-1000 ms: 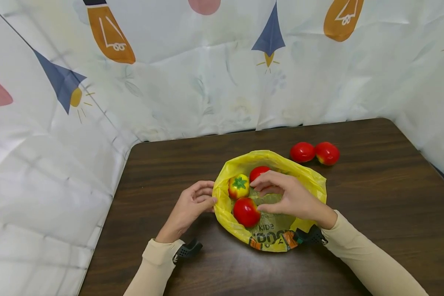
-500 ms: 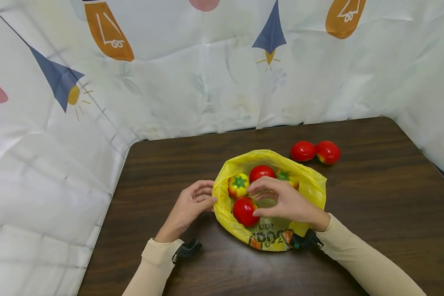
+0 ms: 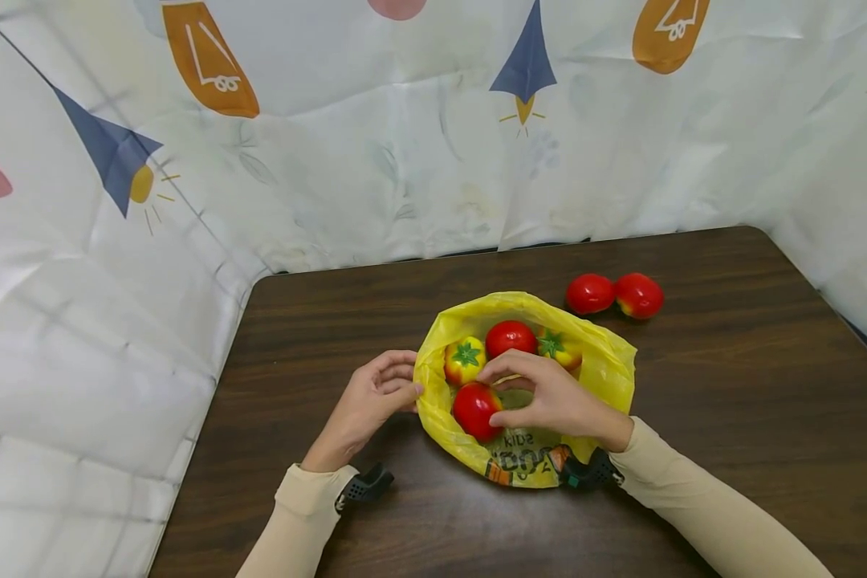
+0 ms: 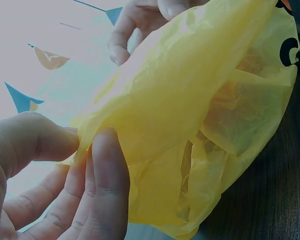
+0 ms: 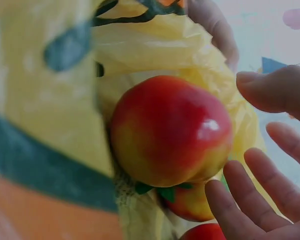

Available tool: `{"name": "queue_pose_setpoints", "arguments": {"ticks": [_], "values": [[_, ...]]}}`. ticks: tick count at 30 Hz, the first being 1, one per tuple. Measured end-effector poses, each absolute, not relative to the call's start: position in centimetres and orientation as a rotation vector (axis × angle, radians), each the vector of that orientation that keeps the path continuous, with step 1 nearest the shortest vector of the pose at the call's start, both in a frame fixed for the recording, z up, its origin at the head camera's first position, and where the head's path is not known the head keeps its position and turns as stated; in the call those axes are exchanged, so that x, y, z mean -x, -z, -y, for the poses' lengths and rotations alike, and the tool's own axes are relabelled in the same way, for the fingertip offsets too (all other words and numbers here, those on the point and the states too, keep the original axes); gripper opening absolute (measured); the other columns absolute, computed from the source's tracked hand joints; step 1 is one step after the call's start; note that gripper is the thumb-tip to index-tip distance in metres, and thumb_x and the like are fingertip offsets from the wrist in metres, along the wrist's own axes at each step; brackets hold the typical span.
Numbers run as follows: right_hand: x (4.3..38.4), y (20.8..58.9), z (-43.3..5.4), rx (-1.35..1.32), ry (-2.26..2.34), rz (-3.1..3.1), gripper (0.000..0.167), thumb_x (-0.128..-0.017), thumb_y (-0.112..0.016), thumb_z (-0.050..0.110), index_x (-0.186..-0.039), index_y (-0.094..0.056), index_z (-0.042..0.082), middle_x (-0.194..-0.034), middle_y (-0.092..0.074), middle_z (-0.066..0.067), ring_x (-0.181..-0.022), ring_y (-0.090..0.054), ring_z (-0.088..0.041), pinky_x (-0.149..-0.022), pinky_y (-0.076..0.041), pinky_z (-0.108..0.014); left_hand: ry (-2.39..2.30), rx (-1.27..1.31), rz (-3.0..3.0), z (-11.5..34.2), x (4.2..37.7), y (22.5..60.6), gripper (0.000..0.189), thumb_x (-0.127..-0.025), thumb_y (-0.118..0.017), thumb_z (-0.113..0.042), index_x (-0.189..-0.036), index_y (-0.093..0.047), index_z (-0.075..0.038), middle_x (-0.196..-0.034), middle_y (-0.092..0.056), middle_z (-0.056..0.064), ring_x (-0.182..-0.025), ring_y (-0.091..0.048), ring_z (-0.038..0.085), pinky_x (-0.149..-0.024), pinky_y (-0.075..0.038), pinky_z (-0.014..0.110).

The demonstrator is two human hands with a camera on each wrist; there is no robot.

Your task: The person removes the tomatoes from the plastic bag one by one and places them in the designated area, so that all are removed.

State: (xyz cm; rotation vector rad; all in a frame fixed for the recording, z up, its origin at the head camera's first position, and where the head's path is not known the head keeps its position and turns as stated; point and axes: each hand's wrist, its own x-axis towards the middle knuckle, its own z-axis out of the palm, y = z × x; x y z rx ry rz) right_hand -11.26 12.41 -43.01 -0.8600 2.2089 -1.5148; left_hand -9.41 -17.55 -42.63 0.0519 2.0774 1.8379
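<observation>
The near fruit lies inside the yellow bag, close to its left wall. The right hand reaches in over it, thumb and fingers apart and gripping nothing; whether a fingertip touches the skin I cannot tell. The left hand pinches the bag's rim between thumb and fingers.

The fruit looks like a moulded imitation, so it is probably light, stiff and hard to bruise. Its gloss suggests a slick skin that could roll away from an off-centre push. The surest hold would be across its widest part, thumb opposite two or three fingers, a little below the middle. On the leafy fruit beside it, the green top would likely make a poor handle.

The bag is thin, creased film: limp, almost weightless, and likely to sag wherever nothing props it. It is best taken by the rim, a good fold at a time, since a small pinch may stretch or tear it. Behind it, two red fruits sit side by side on the worktop
</observation>
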Motion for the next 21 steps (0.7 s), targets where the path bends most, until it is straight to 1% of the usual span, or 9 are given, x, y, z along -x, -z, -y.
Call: {"name": "queue_pose_setpoints", "arguments": {"ticks": [4, 10, 14, 18, 21], "values": [[11.4, 43.4, -12.4, 0.834, 1.463, -2.233, 0.050, -0.081, -0.089, 0.021, -0.125, -0.065, 0.021, -0.128, -0.068, 0.005, -0.121, -0.064, -0.016, -0.106, -0.057, -0.037, -1.836, -0.050, -2.081, 17.5, 9.4, 42.6, 0.048, -0.095, -0.074, -0.015, -0.139, -0.054, -0.009, -0.127, -0.066, 0.018, -0.098, -0.073, 0.020, -0.084, -0.065, 0.031], [11.5, 43.8, -12.3, 0.803, 1.432, -2.228, 0.050, -0.081, -0.089, 0.021, -0.125, -0.064, 0.023, -0.130, -0.066, 0.005, -0.123, -0.063, -0.019, -0.106, -0.057, -0.037, -1.836, -0.044, -2.079, 17.5, 9.4, 42.6, 0.049, -0.095, -0.074, -0.015, -0.139, -0.054, -0.009, -0.127, -0.066, 0.018, -0.098, -0.073, 0.019, -0.084, -0.065, 0.031], [11.5, 44.1, -12.2, 0.793, 1.402, -2.234, 0.050, -0.082, -0.089, 0.024, -0.125, -0.064, 0.023, -0.131, -0.065, 0.005, -0.122, -0.065, -0.020, -0.103, -0.059, -0.037, -1.840, -0.044, -2.077, 17.5, 9.3, 42.7, 0.049, -0.095, -0.074, -0.015, -0.139, -0.054, -0.009, -0.127, -0.066, 0.018, -0.098, -0.073, 0.019, -0.083, -0.065, 0.031], [11.6, 44.3, -12.2, 0.790, 1.398, -2.216, 0.052, -0.080, -0.090, 0.024, -0.125, -0.063, 0.023, -0.132, -0.064, 0.003, -0.118, -0.067, -0.020, -0.099, -0.061, -0.034, -1.838, -0.046, -2.078, 17.4, 9.4, 42.8, 0.049, -0.095, -0.075, -0.016, -0.139, -0.055, -0.010, -0.128, -0.066, 0.018, -0.099, -0.073, 0.019, -0.084, -0.065, 0.031], [11.6, 44.5, -12.2, 0.802, 1.400, -2.191, 0.054, -0.079, -0.091, 0.024, -0.126, -0.063, 0.022, -0.133, -0.063, 0.002, -0.119, -0.066, -0.021, -0.098, -0.061, -0.033, -1.832, -0.039, -2.084, 17.4, 9.5, 42.8, 0.049, -0.094, -0.075, -0.016, -0.139, -0.055, -0.010, -0.127, -0.066, 0.017, -0.099, -0.073, 0.020, -0.085, -0.065, 0.032]]}}
